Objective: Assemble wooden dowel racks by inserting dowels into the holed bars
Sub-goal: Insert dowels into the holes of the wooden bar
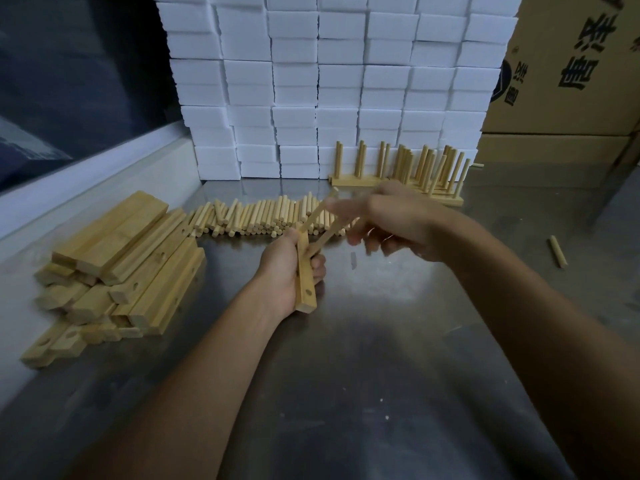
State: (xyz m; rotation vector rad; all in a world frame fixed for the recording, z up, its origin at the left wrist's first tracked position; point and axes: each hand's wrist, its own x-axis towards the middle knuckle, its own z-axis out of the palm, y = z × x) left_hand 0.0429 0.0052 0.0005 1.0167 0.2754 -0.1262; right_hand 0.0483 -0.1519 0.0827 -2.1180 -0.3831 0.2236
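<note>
**Dowels going into a holed bar over a steel table**

The left hand [289, 268] grips a holed bar [306, 271] above the steel table [363, 375], fingers curled round its middle, the bar's near end pointing toward the person with one hole showing there. Two dowels [317, 216] stick out of the bar's far part, leaning away to the right. The right hand [398, 225] is just right of the bar, blurred; its fingertips reach the upper dowel, but whether they pinch it or only touch it cannot be told.

Beyond the bar lies a row of loose dowels [256, 216] spread flat on the table. Left of the bar sits a pile of holed bars [128, 268], stacked unevenly, some with holes facing up. Further back and to the right of the bar stand finished racks [405, 168], their dowels upright, set against a wall of stacked white foam blocks [311, 84]. Cardboard boxes [568, 64] with printed characters stand right of the blocks. One stray dowel [558, 251] lies on the table well to the right of the bar, apart from everything else
</note>
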